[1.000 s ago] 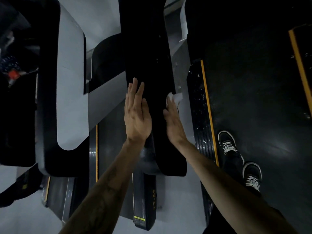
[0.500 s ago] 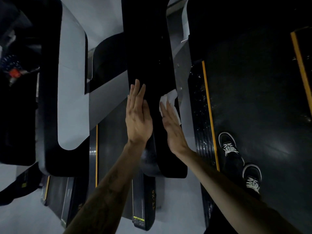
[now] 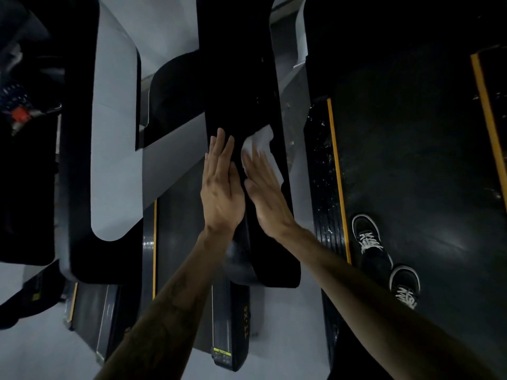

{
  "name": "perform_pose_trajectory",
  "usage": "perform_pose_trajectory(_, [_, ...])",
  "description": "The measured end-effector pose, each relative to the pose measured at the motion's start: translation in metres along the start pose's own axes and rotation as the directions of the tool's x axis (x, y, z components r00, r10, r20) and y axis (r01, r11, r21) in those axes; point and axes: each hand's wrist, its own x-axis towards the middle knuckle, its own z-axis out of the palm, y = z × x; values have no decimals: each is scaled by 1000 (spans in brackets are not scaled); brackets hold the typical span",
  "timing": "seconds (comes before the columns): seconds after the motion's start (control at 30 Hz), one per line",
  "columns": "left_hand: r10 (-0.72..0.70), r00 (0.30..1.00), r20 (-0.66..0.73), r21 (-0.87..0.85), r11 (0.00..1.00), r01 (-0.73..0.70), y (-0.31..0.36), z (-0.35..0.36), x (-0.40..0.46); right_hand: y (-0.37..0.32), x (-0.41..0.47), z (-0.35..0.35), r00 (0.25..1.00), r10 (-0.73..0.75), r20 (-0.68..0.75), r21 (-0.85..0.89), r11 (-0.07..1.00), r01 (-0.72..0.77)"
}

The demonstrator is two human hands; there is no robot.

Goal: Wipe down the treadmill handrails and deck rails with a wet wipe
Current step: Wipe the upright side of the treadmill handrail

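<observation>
The wet wipe (image 3: pixel 259 142) is found on the top face of the black handrail (image 3: pixel 241 78), pinned flat under the straight fingers of the right hand (image 3: pixel 264 187). No curl or pinch is seen: the wipe is pressed, not gripped.

Against the frame taken one second ago, a shift is recorded. The wipe was then bunched at the right edge of the rail, with the right hand turned on its side along that edge. Half a second ago the hand had begun to roll over onto the top. Now the palm is laid down on the top face and the wipe is spread out beneath and beyond the fingertips, toward the far end.

The left hand (image 3: pixel 220 187) has remained flat and extended on the left half of the same rail, holding nothing; it is judged to serve as a brace.

It is judged that the side edge has been treated and the top face is now being wiped. The far length of this rail, and the deck rail (image 3: pixel 326 187) to the right with its yellow stripe (image 3: pixel 338 182), are taken to be outstanding. Wet specks are noted on that deck rail. The person's shoes (image 3: pixel 384 259) are seen on the belt (image 3: pixel 425 160) at near right.
</observation>
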Motion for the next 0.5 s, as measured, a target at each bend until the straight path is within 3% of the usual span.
perform_pose_trajectory(0.13, [45,999,19,91,995,-46,7,-4,2,-16,52,-15,1000,-26,-13,-14,1000,26])
perform_pose_trajectory(0.3, [125,991,39,294,947,-131,4,-17,28,-2,60,-27,982,183,-50,162,972,-173])
perform_pose_trajectory(0.5, [116,992,52,242,962,-125,14,-15,75,10,35,-7,994,96,-50,24,995,-95])
